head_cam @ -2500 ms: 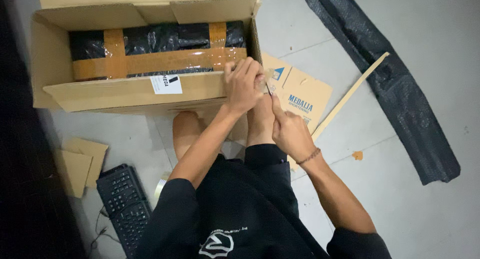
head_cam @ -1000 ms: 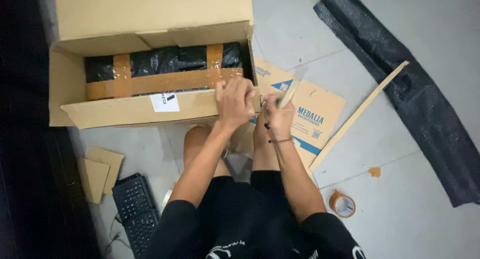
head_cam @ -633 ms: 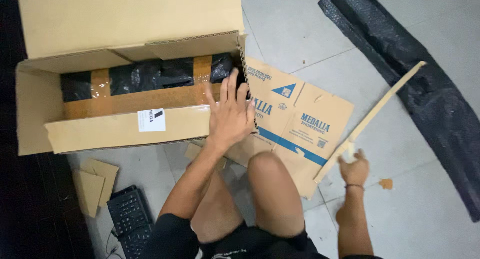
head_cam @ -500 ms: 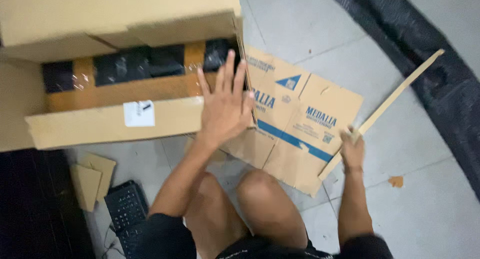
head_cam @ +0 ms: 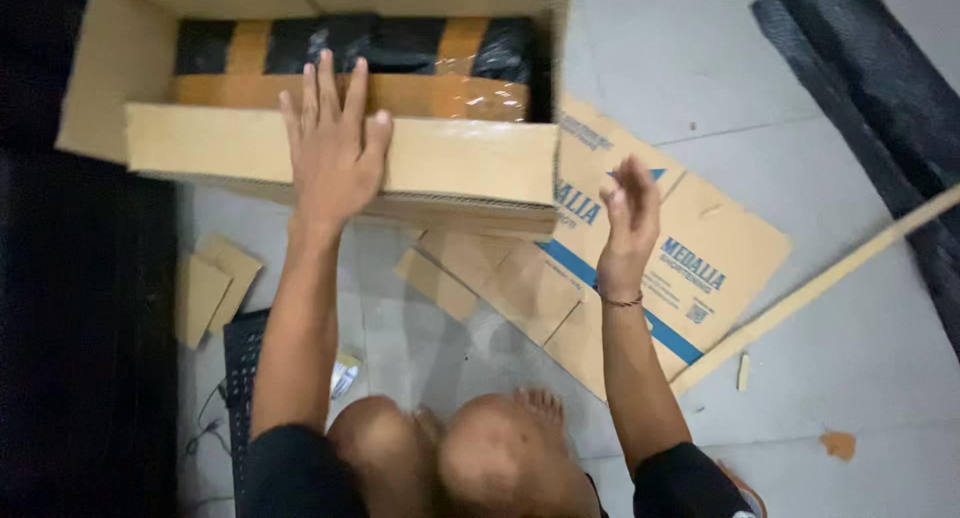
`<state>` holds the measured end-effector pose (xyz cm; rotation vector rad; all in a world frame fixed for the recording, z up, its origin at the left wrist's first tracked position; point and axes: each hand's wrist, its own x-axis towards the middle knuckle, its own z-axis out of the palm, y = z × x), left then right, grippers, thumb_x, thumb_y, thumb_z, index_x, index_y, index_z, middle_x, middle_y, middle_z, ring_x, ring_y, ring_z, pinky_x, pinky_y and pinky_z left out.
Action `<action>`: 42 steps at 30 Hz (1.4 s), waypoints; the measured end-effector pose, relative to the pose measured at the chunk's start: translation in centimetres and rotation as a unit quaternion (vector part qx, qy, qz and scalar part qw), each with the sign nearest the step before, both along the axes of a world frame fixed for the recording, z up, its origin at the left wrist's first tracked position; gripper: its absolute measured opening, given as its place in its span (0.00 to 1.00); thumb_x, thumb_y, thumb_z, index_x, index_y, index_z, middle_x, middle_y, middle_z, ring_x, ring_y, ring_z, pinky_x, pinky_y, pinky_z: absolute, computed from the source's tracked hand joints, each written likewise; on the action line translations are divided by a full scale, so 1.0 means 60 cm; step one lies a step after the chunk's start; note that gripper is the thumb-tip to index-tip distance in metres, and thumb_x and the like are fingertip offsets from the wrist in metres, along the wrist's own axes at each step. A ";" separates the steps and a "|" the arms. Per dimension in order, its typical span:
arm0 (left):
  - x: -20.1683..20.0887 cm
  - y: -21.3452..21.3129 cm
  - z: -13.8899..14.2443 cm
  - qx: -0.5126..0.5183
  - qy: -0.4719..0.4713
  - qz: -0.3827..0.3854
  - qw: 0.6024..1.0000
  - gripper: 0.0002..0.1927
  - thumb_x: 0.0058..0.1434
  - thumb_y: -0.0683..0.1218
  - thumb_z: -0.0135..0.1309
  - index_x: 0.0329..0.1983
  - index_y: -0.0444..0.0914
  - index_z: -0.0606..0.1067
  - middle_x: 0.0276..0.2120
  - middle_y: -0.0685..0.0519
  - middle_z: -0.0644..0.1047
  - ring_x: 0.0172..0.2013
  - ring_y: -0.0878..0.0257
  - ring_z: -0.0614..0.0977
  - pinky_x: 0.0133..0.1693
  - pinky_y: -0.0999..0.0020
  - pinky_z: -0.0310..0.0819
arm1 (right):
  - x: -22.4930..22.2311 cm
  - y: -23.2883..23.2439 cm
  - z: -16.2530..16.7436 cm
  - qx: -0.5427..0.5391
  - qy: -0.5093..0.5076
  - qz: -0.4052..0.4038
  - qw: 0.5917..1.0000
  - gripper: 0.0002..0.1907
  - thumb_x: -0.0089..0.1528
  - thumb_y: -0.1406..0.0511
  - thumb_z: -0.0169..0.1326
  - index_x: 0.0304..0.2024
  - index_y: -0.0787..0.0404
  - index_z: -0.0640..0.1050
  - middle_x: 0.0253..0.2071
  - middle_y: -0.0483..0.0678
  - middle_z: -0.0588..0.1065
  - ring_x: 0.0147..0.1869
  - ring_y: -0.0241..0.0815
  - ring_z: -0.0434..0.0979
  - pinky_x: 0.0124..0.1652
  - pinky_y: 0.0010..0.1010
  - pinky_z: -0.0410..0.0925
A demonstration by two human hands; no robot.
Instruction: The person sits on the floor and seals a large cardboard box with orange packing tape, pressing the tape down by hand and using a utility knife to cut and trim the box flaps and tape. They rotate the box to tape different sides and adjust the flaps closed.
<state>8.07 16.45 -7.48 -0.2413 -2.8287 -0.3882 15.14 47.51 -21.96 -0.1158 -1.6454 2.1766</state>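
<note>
An open cardboard box [head_cam: 330,153] on the floor is pressed at its front flap by the flat, open left hand [head_cam: 332,153], while the right hand [head_cam: 628,213] is raised empty, fingers loose, beside it.

Single head-worn view, looking steeply down over person's knees at floor [head_cam: 800,148]. Faces forward toward open cardboard box [head_cam: 440,163] along top edge. Close range: forearms fill centre, left hand [head_cam: 333,148] and right hand [head_cam: 627,213] within arm's reach. No second view.
</note>
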 end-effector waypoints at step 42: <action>0.201 -0.080 -0.111 0.576 0.160 0.110 0.794 0.33 0.72 0.39 0.40 0.79 0.32 0.49 0.74 0.39 0.61 0.71 0.54 0.66 0.71 0.63 0.57 | -0.018 -0.348 0.248 0.626 0.274 0.235 0.691 0.23 0.68 0.62 0.52 0.66 0.58 0.73 0.72 0.53 0.64 0.77 0.57 0.60 0.68 0.70 0.47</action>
